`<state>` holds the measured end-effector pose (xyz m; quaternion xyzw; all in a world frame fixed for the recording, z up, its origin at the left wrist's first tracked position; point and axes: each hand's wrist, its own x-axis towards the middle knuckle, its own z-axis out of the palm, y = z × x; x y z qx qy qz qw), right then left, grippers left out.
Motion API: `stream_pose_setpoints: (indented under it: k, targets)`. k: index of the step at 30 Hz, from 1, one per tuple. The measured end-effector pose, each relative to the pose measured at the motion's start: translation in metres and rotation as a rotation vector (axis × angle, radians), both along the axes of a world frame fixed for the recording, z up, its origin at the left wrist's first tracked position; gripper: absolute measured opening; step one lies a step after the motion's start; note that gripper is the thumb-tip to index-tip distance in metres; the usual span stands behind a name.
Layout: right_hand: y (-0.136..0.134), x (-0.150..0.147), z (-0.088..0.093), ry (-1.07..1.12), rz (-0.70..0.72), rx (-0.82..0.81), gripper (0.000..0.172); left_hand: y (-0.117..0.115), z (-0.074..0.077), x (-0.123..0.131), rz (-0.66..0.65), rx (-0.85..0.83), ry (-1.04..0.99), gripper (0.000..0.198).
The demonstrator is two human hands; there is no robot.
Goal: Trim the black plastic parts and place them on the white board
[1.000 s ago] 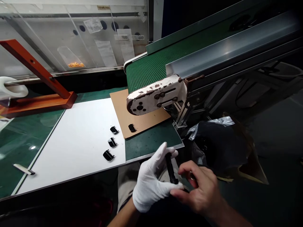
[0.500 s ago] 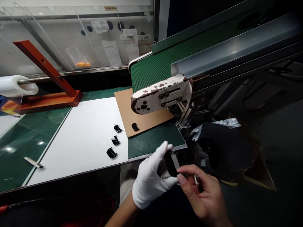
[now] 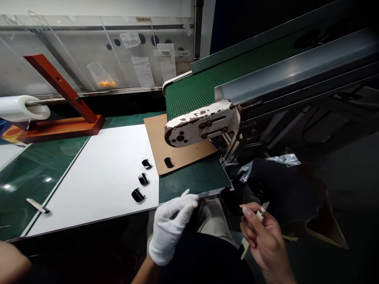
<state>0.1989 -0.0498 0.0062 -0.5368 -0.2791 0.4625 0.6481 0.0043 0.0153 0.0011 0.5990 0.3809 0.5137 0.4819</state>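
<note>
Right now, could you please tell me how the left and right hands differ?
The left hand wears a white glove; the right hand is bare. The right hand grips a pale tool; the left hand's hold is unclear. Both show in the lower half of the picture.

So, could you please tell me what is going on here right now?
A person's bare right hand grips a slim cream-coloured tool with what looks like a blade. The white-gloved left hand is partly curled; whether it holds anything is unclear. Three small, glossy black parts lie on a flat white sheet, one similar black part on a brown cardboard sheet.
</note>
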Motion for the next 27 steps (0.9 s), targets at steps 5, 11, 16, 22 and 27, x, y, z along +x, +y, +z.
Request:
stream_pose_setpoints:
  k: [5, 11, 16, 22, 27]
  targets:
    - [0.001, 0.006, -0.001, -0.042, -0.022, -0.002, 0.025, -0.011, -0.03, -0.019, 0.144, -0.267, 0.072, 0.038]
    - [0.002, 0.006, -0.003, -0.016, 0.002, -0.01, 0.025, -0.022, -0.063, -0.022, 0.23, -0.368, 0.191, 0.045]
    - [0.0, 0.008, -0.007, -0.011, -0.038, -0.071, 0.027, -0.03, -0.096, -0.019, 0.228, -0.433, 0.22, 0.043]
    - [-0.002, 0.01, -0.011, -0.054, -0.062, -0.076, 0.027, -0.037, -0.106, -0.015, 0.164, -0.524, 0.173, 0.038]
    - [-0.007, 0.012, -0.017, -0.179, -0.07, -0.051, 0.023, -0.035, -0.1, -0.011, 0.128, -0.586, 0.194, 0.037]
